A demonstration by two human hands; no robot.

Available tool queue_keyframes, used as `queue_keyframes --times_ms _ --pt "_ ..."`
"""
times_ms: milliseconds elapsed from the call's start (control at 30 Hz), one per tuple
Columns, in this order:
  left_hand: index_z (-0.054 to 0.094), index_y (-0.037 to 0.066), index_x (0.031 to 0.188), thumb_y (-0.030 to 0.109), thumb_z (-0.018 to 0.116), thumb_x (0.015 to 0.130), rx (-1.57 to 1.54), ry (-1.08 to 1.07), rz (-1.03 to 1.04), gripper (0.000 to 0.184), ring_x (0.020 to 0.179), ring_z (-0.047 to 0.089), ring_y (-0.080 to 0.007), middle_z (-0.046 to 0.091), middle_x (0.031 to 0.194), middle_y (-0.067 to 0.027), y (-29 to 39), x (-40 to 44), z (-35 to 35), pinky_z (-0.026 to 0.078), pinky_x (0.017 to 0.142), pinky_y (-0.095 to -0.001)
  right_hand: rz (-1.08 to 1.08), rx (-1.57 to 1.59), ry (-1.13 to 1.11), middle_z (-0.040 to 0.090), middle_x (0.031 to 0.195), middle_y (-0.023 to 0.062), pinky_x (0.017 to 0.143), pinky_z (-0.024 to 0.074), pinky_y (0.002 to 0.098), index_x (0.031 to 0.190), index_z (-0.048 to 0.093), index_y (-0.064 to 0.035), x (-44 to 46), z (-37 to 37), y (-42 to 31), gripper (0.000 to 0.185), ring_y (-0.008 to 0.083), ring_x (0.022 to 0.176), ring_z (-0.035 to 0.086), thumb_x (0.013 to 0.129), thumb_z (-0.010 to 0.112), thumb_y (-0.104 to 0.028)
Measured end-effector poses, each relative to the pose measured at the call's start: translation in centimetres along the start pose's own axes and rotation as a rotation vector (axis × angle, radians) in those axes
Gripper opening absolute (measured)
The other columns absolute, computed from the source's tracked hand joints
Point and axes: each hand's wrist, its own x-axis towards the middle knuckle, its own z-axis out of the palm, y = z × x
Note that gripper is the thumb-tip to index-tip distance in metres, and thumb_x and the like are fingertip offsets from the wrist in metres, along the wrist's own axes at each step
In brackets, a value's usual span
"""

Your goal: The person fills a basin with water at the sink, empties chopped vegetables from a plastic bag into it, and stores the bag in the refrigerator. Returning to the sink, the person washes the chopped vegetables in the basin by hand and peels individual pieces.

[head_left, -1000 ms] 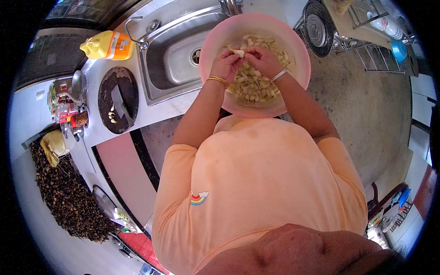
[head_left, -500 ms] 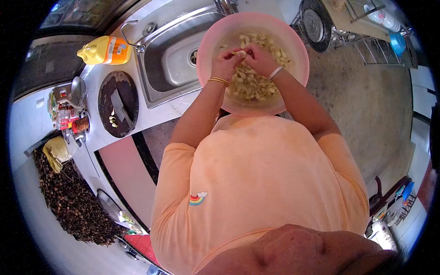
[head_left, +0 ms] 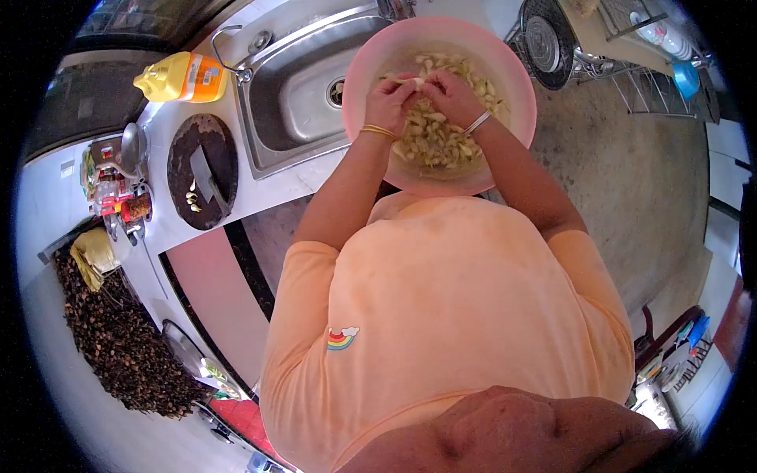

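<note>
Both hands meet over a wide pink basin (head_left: pixel 364 71) holding water and many pale garlic cloves (head_left: pixel 441 146). My left hand (head_left: pixel 389 104) is closed, its fingertips pinching a whitish garlic clove (head_left: pixel 419 82). On the same clove, the fingertips of my right hand (head_left: pixel 453 98) are pressed together from the other side. Fingers partly cover the clove, so only a small piece of it shows. Loose skins and cloves float beneath the hands.
A steel sink (head_left: pixel 303 94) adjoins the basin. Left of it, a round dark chopping board (head_left: pixel 183 154) carries a cleaver (head_left: pixel 206 177) and several cloves. A yellow-orange jug (head_left: pixel 185 77) stands behind. Jars (head_left: pixel 118 197) crowd the counter's left end; a wire rack (head_left: pixel 650 87) is at right.
Both hands still work at the clove, with fingers shifted slightly around it. The whole view has moved a little.
</note>
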Motion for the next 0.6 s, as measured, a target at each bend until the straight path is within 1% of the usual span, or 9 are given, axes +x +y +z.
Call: queue_keyframes --times_ms 67,133,167,200,233,300,400,533,600 --pt "0.057 -0.004 0.104 0.004 0.061 0.084 -0.009 0.003 -0.021 0.022 0.093 0.061 -0.0220 0.059 0.103 -0.0125 -0.7 0.6 -1.1 0.055 0.081 -0.0295 0.086 0.058 -0.057 0.062 0.079 0.0127 0.067 0.0479 0.0378 0.094 0.057 -0.0021 -0.2 -0.7 -1.1 0.031 0.0264 0.071 0.061 0.091 0.052 -0.032" --pt "0.057 -0.003 0.102 0.002 0.062 0.084 0.154 -0.060 0.131 0.020 0.093 0.061 -0.0237 0.059 0.103 -0.0132 -0.6 0.8 -1.5 0.055 0.082 -0.0301 0.171 0.118 -0.113 0.062 0.081 0.0132 0.067 0.0478 0.0392 0.094 0.057 -0.0020 -0.2 -0.9 -1.1 0.032 0.0276 0.071 0.061 0.091 0.051 -0.033" --pt "0.057 -0.003 0.102 0.002 0.062 0.084 0.153 -0.059 0.131 0.020 0.093 0.061 -0.0237 0.059 0.103 -0.0132 -0.2 0.7 -1.2 0.055 0.082 -0.0301 0.136 -0.122 -0.119 0.063 0.081 0.0130 0.069 0.0483 0.0406 0.096 0.057 -0.0029 0.1 -1.2 -0.5 0.032 0.0291 0.074 0.062 0.091 0.051 -0.034" --pt "0.057 -0.002 0.098 0.004 0.061 0.085 -0.069 0.054 0.057 0.015 0.087 0.061 -0.0226 0.059 0.097 -0.0117 0.3 0.8 -1.0 0.056 0.076 -0.0299 0.100 -0.363 -0.124 0.063 0.082 0.0129 0.071 0.0488 0.0421 0.098 0.058 -0.0037 0.3 -1.3 0.0 0.033 0.0305 0.076 0.063 0.091 0.050 -0.035" --pt "0.056 -0.001 0.094 0.005 0.060 0.086 -0.291 0.167 -0.017 0.011 0.081 0.062 -0.0215 0.059 0.091 -0.0102 0.7 0.7 -0.7 0.057 0.071 -0.0298 0.100 -0.364 -0.124 0.063 0.082 0.0129 0.071 0.0488 0.0421 0.098 0.058 -0.0037 0.3 -1.3 -0.3 0.033 0.0305 0.076 0.063 0.091 0.050 -0.035" --pt "0.056 0.000 0.092 0.008 0.060 0.086 -0.289 0.148 -0.029 0.011 0.080 0.061 -0.0217 0.059 0.089 -0.0099 0.7 0.7 -1.0 0.057 0.069 -0.0307 0.164 -0.834 -0.501 0.064 0.090 0.0141 0.079 0.0486 0.0447 0.105 0.058 -0.0061 0.1 -1.4 -0.8 0.035 0.0312 0.087 0.063 0.090 0.051 -0.036" --pt "0.055 0.001 0.090 0.013 0.060 0.086 -0.266 0.107 -0.089 0.013 0.077 0.060 -0.0209 0.058 0.086 -0.0088 0.8 0.6 -1.1 0.056 0.066 -0.0315 0.049 -1.026 -0.635 0.063 0.098 0.0162 0.077 0.0482 0.0430 0.096 0.061 -0.0069 -1.0 -0.9 -1.2 0.028 0.0335 0.088 0.062 0.081 0.059 -0.030" --pt "0.056 0.003 0.092 0.016 0.061 0.083 -0.105 0.081 -0.143 0.016 0.073 0.057 -0.0192 0.057 0.080 -0.0062 0.0 1.3 -2.1 0.053 0.067 -0.0335 0.172 -0.951 -0.671 0.057 0.115 0.0181 0.089 0.0448 0.0452 0.115 0.056 -0.0090 -0.9 -0.5 -1.2 0.036 0.0314 0.104 0.057 0.087 0.053 -0.031" --pt "0.057 0.004 0.091 0.018 0.062 0.082 0.094 0.088 -0.109 0.017 0.070 0.056 -0.0173 0.056 0.079 -0.0051 -0.1 0.8 -1.7 0.051 0.063 -0.0308 0.019 -0.560 -0.305 0.057 0.114 0.0185 0.089 0.0445 0.0443 0.118 0.055 -0.0088 -0.5 -0.3 1.4 0.035 0.0321 0.103 0.057 0.088 0.051 -0.027"
